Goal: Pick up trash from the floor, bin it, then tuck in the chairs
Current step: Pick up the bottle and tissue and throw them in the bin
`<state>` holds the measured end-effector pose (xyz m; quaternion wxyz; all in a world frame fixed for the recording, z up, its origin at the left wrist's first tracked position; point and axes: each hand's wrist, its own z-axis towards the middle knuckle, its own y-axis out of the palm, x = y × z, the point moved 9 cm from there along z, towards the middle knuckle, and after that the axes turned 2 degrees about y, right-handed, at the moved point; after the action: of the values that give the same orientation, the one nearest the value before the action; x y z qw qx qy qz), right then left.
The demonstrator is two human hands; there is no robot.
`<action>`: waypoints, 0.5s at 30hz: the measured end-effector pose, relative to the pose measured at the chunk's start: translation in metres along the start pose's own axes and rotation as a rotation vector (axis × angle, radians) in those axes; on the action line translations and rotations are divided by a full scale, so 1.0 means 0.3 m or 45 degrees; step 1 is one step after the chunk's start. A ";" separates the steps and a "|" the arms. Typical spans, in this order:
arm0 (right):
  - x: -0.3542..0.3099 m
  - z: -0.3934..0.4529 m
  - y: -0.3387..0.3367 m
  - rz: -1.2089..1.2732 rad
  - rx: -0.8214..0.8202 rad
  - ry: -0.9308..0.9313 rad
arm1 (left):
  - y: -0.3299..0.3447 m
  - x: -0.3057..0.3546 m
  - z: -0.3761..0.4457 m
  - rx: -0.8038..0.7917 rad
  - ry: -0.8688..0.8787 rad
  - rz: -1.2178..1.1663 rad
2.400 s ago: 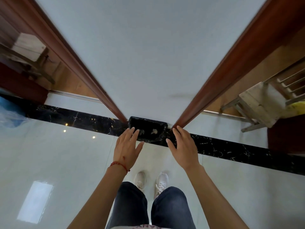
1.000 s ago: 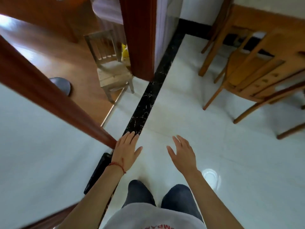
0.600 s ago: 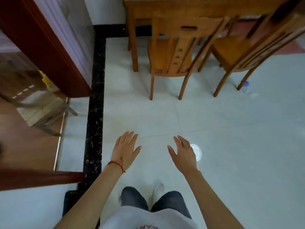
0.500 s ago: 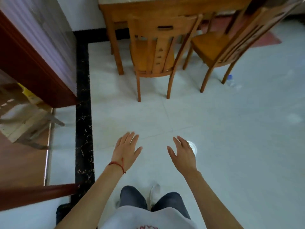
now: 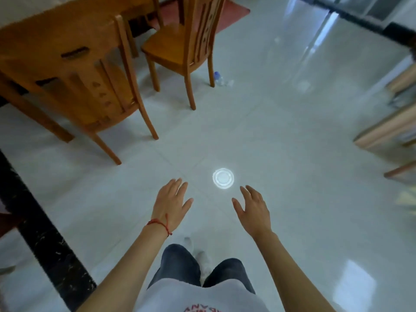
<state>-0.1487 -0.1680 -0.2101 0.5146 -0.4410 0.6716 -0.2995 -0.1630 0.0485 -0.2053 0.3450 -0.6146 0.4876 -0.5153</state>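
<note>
Tiled floor (image 5: pixel 292 136) now fills view after turning from doorway: bottle (image 5: pixel 219 79) at 12 o'clock beside chair (image 5: pixel 180 48). Left hand (image 5: pixel 172 204), right hand (image 5: pixel 253 210) spread, empty. Pickup next.

Floor (image 5: pixel 292 136): pale grey-white glossy tile. Border strip (image 5: pixel 42 235): black, white veining. Chairs (image 5: pixel 180 48): orange-brown wood. Rug (image 5: pixel 227 12): dull red. Bottle (image 5: pixel 219 78): clear, blue cap. Wrist string (image 5: pixel 161 225): red. Trousers (image 5: pixel 177 264): dark grey-blue.

Lettering on my shirt only

Red letters run along my white shirt (image 5: pixel 202 298) at the frame's bottom edge, cut off and upside down; I can't read them.
</note>
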 end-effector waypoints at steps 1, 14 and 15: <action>0.017 0.003 -0.006 0.012 0.015 0.044 | 0.001 0.014 0.025 -0.019 0.043 -0.001; 0.052 0.133 -0.036 0.093 0.150 0.295 | -0.054 0.050 0.342 -0.055 0.320 -0.005; 0.065 0.142 -0.047 0.102 0.164 0.313 | -0.053 0.063 0.371 -0.058 0.337 -0.010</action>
<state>-0.1055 -0.1895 -0.2188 0.4673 -0.3397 0.7260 -0.3731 -0.0512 0.0263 -0.2108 0.2614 -0.5508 0.5381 -0.5820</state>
